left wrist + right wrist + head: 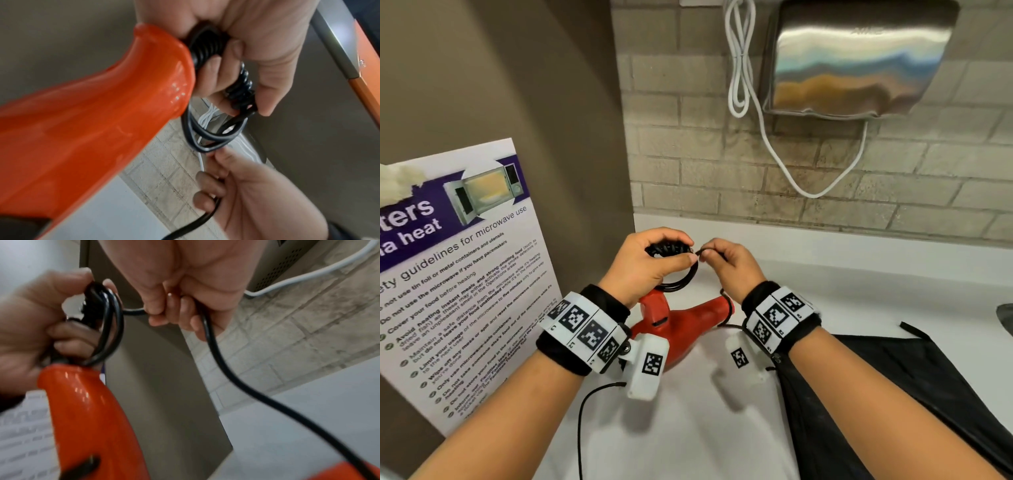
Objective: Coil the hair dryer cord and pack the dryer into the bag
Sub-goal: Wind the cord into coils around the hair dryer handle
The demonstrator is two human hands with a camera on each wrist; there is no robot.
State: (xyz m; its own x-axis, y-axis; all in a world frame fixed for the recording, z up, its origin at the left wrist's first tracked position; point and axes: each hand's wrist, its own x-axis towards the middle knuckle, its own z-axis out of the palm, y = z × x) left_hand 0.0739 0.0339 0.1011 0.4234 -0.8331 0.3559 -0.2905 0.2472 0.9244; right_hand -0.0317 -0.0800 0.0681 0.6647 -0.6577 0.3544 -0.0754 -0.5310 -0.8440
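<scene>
Gathering the black cord (677, 274), we find it springy and smooth, liable to uncoil unless pinched where the loops cross. Our left hand (650, 263) grips the coil above the red dryer (681, 325); our right hand (729, 263), at three o'clock, pinches the loose run. The dryer looks light and glossy, best held by its handle. The bag (893, 394) lies on the bench (859, 274) at four o'clock.

Glossy orange plastic dryer (681, 329), smooth black cord (236, 379), brushed-metal wall unit (859, 58)
</scene>
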